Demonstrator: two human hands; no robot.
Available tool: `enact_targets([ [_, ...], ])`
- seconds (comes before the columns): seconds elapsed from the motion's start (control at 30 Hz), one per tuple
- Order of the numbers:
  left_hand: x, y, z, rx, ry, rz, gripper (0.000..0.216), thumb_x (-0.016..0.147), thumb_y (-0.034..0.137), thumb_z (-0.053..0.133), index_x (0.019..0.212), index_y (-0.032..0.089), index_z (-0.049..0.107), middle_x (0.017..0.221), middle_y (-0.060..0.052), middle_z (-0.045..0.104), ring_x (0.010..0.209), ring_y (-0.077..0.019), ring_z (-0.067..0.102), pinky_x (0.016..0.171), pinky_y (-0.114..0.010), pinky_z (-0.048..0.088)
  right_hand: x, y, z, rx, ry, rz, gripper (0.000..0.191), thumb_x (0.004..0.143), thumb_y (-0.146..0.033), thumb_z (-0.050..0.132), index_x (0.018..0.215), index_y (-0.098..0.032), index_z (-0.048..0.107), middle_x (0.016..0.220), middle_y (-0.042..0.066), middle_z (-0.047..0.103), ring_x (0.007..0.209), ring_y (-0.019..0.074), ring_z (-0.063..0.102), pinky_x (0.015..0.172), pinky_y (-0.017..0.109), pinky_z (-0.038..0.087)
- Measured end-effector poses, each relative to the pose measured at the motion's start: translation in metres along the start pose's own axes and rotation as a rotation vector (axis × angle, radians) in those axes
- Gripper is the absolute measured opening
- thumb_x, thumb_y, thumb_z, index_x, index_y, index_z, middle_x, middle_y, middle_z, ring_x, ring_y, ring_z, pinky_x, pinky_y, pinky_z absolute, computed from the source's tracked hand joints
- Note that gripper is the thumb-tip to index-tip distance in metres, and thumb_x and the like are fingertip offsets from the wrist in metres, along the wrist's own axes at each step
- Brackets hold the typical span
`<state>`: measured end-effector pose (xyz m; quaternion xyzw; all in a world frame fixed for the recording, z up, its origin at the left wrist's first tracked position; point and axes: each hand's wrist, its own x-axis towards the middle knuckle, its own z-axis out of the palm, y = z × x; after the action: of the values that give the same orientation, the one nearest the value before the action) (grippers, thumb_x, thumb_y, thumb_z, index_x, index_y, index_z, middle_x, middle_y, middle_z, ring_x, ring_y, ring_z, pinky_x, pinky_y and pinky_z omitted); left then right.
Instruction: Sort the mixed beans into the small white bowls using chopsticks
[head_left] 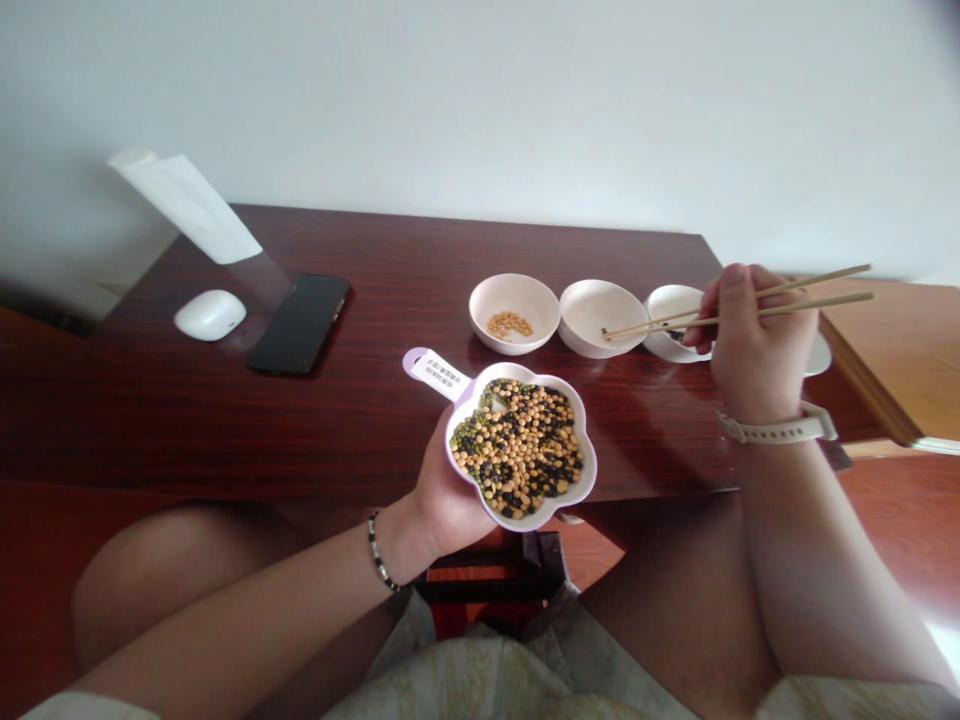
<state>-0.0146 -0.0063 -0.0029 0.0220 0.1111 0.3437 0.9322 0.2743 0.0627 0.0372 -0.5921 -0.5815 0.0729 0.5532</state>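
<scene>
My left hand [454, 490] is closed around the underside of a flower-shaped dish [590, 455] with a labelled handle. Mixed beans [525, 440], tan, black and green, fill it. My right hand [757, 340] grips a pair of wooden chopsticks [825, 302]. Their tips reach into the middle white bowl [600, 300], with a small dark bean at the tips; whether it is pinched or only touched, I cannot tell. Tan beans [510, 325] lie in the left bowl [517, 290]. Dark beans show in the right bowl [667, 298], which my right hand partly hides.
A black phone [300, 322] lies on the dark wooden table [375, 420], beside a white computer mouse [211, 315]. Farther left stands a white packet [191, 207]. A pale wall rises behind the table. Another wooden surface [892, 340] is at the right.
</scene>
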Motion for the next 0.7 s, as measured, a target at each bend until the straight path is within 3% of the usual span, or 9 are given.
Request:
enact_targets([
  [0.17,-0.0003,0.0000,0.0008,-0.002,0.020,0.005,0.051,0.092,0.052,0.047,0.129,0.021,0.063,0.135,-0.012,0.065,0.130,-0.0337,0.057,0.111,-0.055,0.042,0.0002,-0.0001,0.0012,0.012,0.050,-0.014,0.036,0.110,-0.026,0.052,0.075,-0.020,0.061,0.050,-0.002,0.053,0.039,0.0119,0.051,0.037,0.023,0.035],
  [0.7,-0.0030,0.0010,-0.0028,-0.047,-0.031,-0.019,0.051,0.092,0.053,0.046,0.126,0.019,0.064,0.136,-0.012,0.064,0.130,-0.0336,0.058,0.113,-0.055,0.039,-0.0002,-0.0073,0.0060,0.039,-0.020,0.010,0.038,0.110,-0.027,0.053,0.074,-0.018,0.062,0.049,-0.002,0.055,0.040,0.0109,0.053,0.039,0.020,0.036],
])
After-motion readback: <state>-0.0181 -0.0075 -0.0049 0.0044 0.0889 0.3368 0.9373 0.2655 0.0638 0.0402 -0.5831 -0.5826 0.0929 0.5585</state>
